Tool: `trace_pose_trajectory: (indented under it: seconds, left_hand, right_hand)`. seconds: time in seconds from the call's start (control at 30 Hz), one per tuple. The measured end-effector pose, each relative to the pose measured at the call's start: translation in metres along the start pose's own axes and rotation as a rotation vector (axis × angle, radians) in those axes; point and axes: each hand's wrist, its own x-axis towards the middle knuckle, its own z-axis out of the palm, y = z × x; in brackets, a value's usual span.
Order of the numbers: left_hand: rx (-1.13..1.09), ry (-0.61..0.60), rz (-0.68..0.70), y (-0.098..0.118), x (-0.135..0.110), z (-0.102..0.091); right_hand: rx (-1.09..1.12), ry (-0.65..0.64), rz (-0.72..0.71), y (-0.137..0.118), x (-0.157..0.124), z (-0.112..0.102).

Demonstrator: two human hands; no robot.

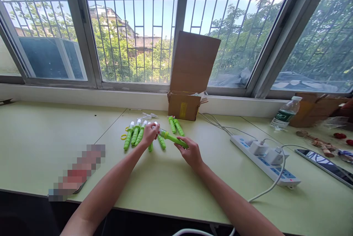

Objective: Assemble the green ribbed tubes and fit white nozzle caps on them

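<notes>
My two hands hold a bright green plastic tube (174,139) between them, above the table. At its clear, whitish end, the fingers of my left hand (149,135) are closed. My right hand (191,152) grips the plain green end between thumb and fingers. Under and beside my left hand lie several similar green tubes (135,134) with ribbed bodies and white tips, some partly hidden by the hand. Two more green tubes (178,127) rest farther back, near the box. Yellow rings (123,137) sit at the left of the group.
An upright-lidded cardboard box (182,105) stands against the window ledge. Small clear plastic pieces (149,115) lie behind the tubes. To the right are a white power strip (264,160) with plugs and cables, a water bottle (286,113) and a phone (325,164). A blurred-out object (79,173) lies front left.
</notes>
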Motion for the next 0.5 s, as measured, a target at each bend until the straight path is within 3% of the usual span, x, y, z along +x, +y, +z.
trace_pose_trajectory:
  seconds: [0.5]
  left_hand:
    - [0.030,0.002,-0.022,-0.0065,0.0033,0.0002]
  right_hand:
    - [0.073,-0.049,0.041,-0.0040,-0.0010,-0.0011]
